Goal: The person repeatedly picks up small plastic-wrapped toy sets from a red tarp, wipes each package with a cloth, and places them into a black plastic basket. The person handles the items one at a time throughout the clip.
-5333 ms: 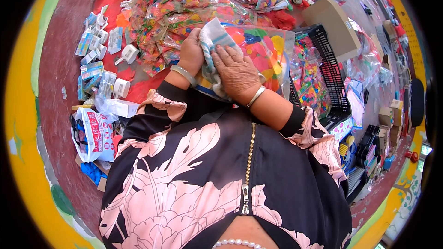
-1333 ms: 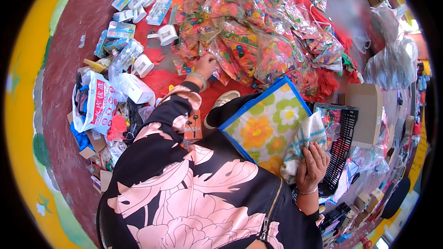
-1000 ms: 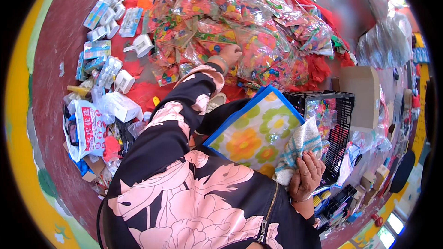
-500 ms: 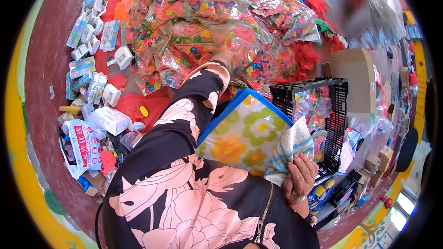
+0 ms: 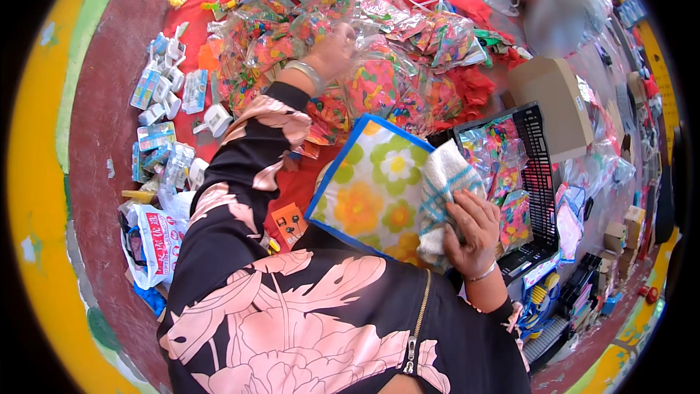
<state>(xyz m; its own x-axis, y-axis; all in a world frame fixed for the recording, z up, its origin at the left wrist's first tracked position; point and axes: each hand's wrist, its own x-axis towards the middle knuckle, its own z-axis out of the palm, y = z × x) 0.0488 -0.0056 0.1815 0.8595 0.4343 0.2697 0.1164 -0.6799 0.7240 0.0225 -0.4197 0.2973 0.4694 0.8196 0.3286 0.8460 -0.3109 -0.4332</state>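
Note:
My left hand (image 5: pixel 332 55), with a bangle at the wrist, reaches into a heap of clear plastic bags (image 5: pixel 375 87) filled with small colourful pieces. Its fingers are smeared and partly lost among the shiny plastic, so a grip does not show. Close to my body, my right hand (image 5: pixel 474 230) is closed on a white towel (image 5: pixel 441 182) with teal stripes. The towel lies over the right side of a flower-patterned square (image 5: pixel 364 190) with a blue border, which rests against my lap.
Right of the square, a black plastic crate (image 5: pixel 541 175) holds several colourful bags, beside an open cardboard box (image 5: pixel 550 106). White plastic items and blue packs (image 5: pixel 164 87) lie left. A white carrier bag (image 5: pixel 157 244) and an orange earphone card (image 5: pixel 289 224) flank my left arm.
My left hand has moved farther out over the heap. The right hand keeps its hold on the towel. The view has shifted, and the orange card now shows beside my left arm.

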